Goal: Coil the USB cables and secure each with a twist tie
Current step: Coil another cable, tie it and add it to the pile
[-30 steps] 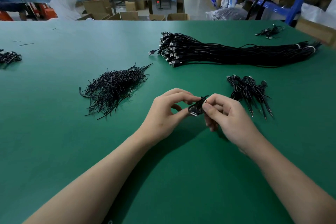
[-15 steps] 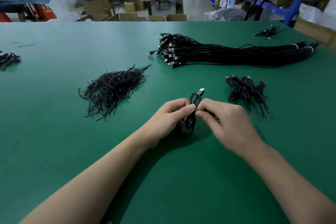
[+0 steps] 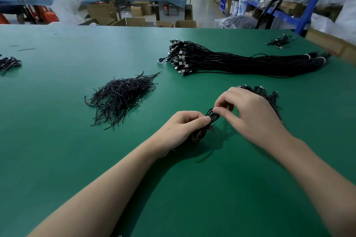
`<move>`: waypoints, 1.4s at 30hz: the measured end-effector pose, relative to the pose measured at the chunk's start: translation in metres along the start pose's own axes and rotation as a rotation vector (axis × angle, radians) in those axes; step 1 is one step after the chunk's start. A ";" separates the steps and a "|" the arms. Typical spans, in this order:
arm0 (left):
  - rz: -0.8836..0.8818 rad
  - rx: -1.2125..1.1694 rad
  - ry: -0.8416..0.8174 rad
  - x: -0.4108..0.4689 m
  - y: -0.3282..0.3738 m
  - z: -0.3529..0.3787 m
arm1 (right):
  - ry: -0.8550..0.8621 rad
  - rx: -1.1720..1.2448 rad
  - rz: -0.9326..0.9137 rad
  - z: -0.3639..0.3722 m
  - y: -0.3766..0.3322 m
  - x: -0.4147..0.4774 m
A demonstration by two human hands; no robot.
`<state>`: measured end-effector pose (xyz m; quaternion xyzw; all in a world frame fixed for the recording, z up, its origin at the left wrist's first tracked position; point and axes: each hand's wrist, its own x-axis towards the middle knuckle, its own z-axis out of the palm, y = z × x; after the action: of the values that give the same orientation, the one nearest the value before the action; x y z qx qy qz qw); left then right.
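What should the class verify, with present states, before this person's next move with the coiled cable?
1. Left hand grips the coiled cable: ok.
2. Right hand pinches the coil's top loop: ok.
3. Twist tie closed round the coil: cannot tell; short black ends jut out beside the left thumb, the rest hidden.
4. Pile of twist ties lies on the green table, left of the hands: ok.
5. Bundle of uncoiled cables lies beyond the hands: ok.
6. Finished coils lie behind the right hand, partly hidden: ok.

Head camera looks forward-down, close over green table (image 3: 57, 140).
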<state>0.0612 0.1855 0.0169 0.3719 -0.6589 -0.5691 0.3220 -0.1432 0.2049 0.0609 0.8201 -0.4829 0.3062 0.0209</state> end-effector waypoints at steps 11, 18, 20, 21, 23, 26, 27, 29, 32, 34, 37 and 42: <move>0.110 0.016 0.142 0.004 -0.006 0.002 | 0.009 0.229 0.308 0.004 0.002 0.006; 0.142 0.044 0.153 0.007 -0.011 0.005 | -0.005 0.162 0.359 0.003 -0.001 0.008; 0.160 0.029 0.166 0.007 -0.011 0.007 | -0.071 0.158 0.423 0.006 -0.004 0.007; 0.175 0.027 0.177 0.007 -0.011 0.007 | -0.114 0.192 0.456 0.008 -0.006 0.005; 0.209 0.059 0.219 0.008 -0.012 0.006 | -0.185 0.385 0.541 0.015 -0.013 0.000; 0.215 0.070 0.308 0.009 -0.013 0.003 | -0.209 0.694 0.605 0.029 -0.020 -0.010; 0.212 0.062 0.330 0.009 -0.014 0.003 | -0.190 0.754 0.610 0.033 -0.021 -0.011; 0.217 0.061 0.343 0.009 -0.014 0.003 | -0.147 0.815 0.626 0.036 -0.019 -0.012; 0.201 0.065 0.301 0.010 -0.014 0.004 | -0.069 0.745 0.633 0.027 -0.005 -0.004; 0.161 0.049 0.273 0.010 -0.016 0.005 | 0.034 0.607 0.646 0.013 0.012 0.003; 0.133 0.053 0.258 0.011 -0.018 0.004 | 0.142 0.352 0.692 -0.014 0.046 0.014; 0.140 0.085 0.227 0.012 -0.021 0.005 | 0.034 0.094 0.796 -0.029 0.094 0.024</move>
<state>0.0537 0.1765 -0.0044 0.4000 -0.6662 -0.4711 0.4173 -0.2243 0.1460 0.0724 0.5637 -0.7479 0.3259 -0.1290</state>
